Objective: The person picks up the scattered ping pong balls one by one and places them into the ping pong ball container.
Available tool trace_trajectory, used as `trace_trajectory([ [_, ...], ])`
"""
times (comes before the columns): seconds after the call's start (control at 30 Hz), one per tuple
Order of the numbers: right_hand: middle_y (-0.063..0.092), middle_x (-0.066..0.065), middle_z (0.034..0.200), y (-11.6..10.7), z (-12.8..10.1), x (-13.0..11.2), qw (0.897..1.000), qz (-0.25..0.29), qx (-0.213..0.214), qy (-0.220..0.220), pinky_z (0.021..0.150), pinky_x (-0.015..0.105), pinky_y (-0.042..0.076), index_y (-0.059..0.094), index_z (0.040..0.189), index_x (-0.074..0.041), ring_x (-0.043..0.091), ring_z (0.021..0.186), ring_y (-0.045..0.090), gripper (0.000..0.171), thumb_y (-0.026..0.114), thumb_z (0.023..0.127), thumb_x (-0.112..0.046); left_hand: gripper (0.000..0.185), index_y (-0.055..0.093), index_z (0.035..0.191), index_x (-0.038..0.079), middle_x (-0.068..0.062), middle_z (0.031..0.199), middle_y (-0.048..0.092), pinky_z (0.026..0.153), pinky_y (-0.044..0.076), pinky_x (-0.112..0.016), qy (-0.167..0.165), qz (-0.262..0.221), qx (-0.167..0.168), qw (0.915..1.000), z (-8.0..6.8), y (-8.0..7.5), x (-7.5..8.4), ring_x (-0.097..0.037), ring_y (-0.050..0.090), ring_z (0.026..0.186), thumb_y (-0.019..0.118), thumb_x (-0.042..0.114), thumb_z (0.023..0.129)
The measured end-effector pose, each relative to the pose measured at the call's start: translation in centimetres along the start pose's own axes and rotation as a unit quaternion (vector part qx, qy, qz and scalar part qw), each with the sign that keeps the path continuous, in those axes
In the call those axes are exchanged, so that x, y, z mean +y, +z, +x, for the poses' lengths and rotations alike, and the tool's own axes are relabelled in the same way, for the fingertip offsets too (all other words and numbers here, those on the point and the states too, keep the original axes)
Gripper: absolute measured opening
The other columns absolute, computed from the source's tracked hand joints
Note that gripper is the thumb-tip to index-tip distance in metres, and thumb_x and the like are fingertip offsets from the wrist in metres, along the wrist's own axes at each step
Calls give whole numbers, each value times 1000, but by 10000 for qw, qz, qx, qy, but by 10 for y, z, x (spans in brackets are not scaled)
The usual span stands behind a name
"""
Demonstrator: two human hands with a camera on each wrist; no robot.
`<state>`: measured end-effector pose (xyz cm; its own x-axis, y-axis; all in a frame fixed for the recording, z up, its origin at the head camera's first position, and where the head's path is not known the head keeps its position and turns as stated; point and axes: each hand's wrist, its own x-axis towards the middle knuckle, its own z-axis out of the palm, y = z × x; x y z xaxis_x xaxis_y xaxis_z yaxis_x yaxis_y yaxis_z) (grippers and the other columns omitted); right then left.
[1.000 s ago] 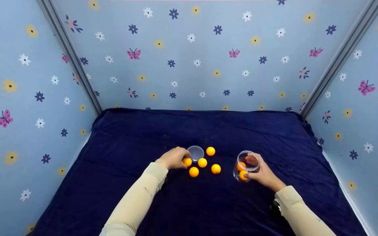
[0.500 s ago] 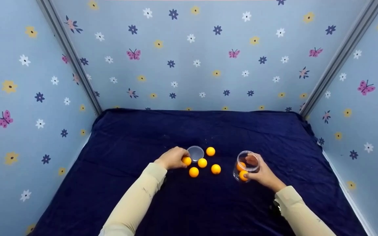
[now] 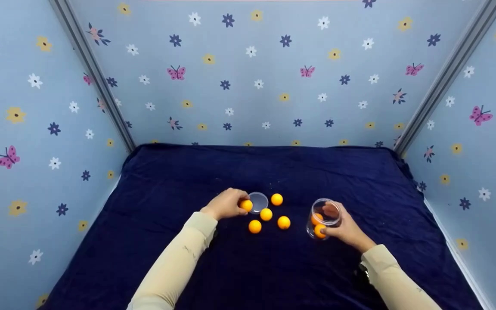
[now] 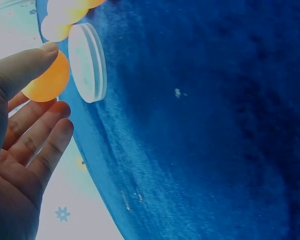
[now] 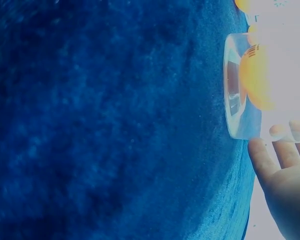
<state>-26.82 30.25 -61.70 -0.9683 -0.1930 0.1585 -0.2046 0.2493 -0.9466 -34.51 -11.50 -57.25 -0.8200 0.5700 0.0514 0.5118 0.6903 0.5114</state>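
The left hand (image 3: 225, 204) pinches an orange ball (image 3: 246, 206) between thumb and fingertips, the grip narrowed to that ball's width, while the other fingers reach out loosely below it in the left wrist view. That held ball is just beside the round clear lid (image 3: 258, 202), which lies flat on the dark blue cloth (image 3: 274, 267); whether the ball touches the cloth, I cannot tell. Four more balls lie loose nearby: a far ball (image 3: 277, 199) past the lid's right side, a middle ball (image 3: 266, 214) close to the lid's near edge, a near ball (image 3: 254, 227) closer to the person, and a right-hand ball (image 3: 283, 222) nearest the jar. Well apart to the right, the right hand (image 3: 348, 229) holds the clear jar (image 3: 325, 221), thumb on the near side and fingers behind, the grip spread to the jar's width. The jar looks upright, its mouth uncovered and facing up (glare washes out much of it in the right wrist view). Two balls sit inside: an upper ball (image 3: 316, 218) and a lower ball (image 3: 319, 231). Both arms wear pale sleeves (image 3: 172, 267). Behind the cloth rise light blue walls (image 3: 269, 110) patterned with flowers and butterflies, meeting at grey posts (image 3: 446, 71).
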Motion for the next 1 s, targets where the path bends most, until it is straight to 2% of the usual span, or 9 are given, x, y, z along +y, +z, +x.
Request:
trace_trajectory([
  [0.33,57,44,141,2,0,1,9999,131,15,-56,111,21,50,44,145,20,23,129,65,84,88,73,15,34,78,127,7,-12,120,78,94,61,-46,0,-164,42,9999,3,-5,16,-33,74,106,84,16,95],
  [0.5,56,44,142,2,0,0,9999,150,33,-47,109,21,51,46,145,18,20,130,65,83,88,74,15,35,76,131,8,-10,123,77,96,61,-44,-43,-253,99,9996,4,-6,25,-27,73,107,82,17,98],
  [0.73,57,43,143,2,-1,-2,9999,107,46,23,111,20,49,47,146,15,20,132,64,83,89,74,14,32,76,130,14,-4,124,76,98,61,-40,-54,-736,45,9973,5,-4,38,-21,72,110,82,18,99],
  [1.0,55,44,144,1,-1,-1,9998,163,10,76,109,17,48,46,147,16,19,132,63,83,88,75,14,38,73,135,10,-7,124,75,95,62,-39,46,-894,63,9960,11,-1,48,-22,72,108,82,19,99],
])
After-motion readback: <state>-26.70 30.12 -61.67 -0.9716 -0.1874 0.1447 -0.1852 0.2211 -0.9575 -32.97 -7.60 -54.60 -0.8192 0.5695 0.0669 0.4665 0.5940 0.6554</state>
